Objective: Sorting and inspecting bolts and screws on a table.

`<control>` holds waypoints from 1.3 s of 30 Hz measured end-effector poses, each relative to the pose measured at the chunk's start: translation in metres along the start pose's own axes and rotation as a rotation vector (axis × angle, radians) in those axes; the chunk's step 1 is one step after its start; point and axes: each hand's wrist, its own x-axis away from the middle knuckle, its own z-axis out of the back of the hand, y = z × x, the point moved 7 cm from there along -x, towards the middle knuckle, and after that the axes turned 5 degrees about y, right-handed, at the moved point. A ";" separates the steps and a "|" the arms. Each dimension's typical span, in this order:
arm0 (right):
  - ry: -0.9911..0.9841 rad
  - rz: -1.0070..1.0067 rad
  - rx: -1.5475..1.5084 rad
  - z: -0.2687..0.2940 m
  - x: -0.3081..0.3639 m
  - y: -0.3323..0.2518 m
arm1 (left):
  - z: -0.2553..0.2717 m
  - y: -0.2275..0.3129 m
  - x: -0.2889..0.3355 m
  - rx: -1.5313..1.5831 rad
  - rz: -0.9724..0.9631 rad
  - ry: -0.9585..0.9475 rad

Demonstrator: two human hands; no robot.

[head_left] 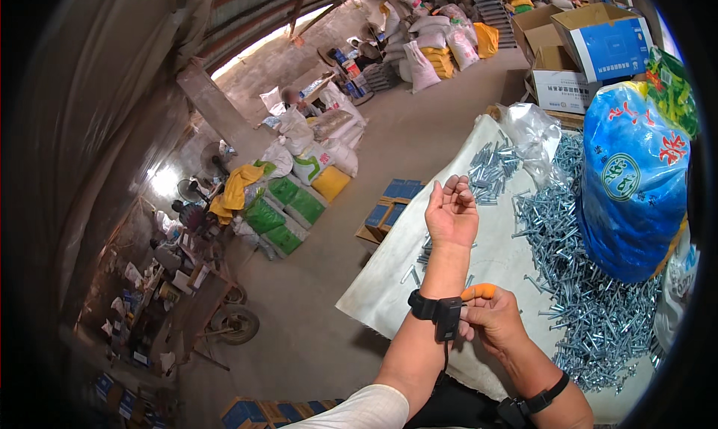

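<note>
blue sack point(634, 181), cardboard boxes point(576, 51), green bags point(284, 208), wheelbarrow point(217, 309)

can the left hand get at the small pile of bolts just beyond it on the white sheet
Probably yes: the left hand is raised palm-up, empty, with open sheet between it and the bolts. The right hand only touches the wrist strap.

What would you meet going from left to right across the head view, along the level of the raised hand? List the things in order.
Green sacks → blue boxes on the floor → left hand, palm up → heap of metal bolts → big blue sack.
</note>
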 end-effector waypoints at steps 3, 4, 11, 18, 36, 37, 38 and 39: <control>-0.004 0.020 0.014 0.008 -0.005 -0.003 | 0.002 -0.007 -0.003 -0.002 -0.014 0.022; 0.003 0.027 0.023 0.010 -0.006 -0.004 | 0.003 -0.010 -0.004 -0.004 -0.009 0.027; 0.054 0.068 -0.030 0.030 -0.015 0.007 | 0.027 -0.022 -0.022 0.034 0.007 0.050; 0.289 0.223 -0.089 0.047 -0.015 0.019 | 0.051 -0.035 -0.037 0.070 0.006 0.053; 0.357 0.305 0.138 0.043 -0.010 0.000 | 0.029 -0.066 -0.051 -0.348 0.056 -0.016; 0.330 0.300 0.134 0.044 -0.009 0.001 | 0.022 -0.070 -0.049 -0.416 0.053 -0.040; 0.302 0.296 0.130 0.043 -0.009 0.001 | 0.017 -0.072 -0.045 -0.417 0.052 -0.046; 0.298 0.300 0.128 0.043 -0.008 0.001 | 0.013 -0.071 -0.040 -0.526 -0.001 -0.062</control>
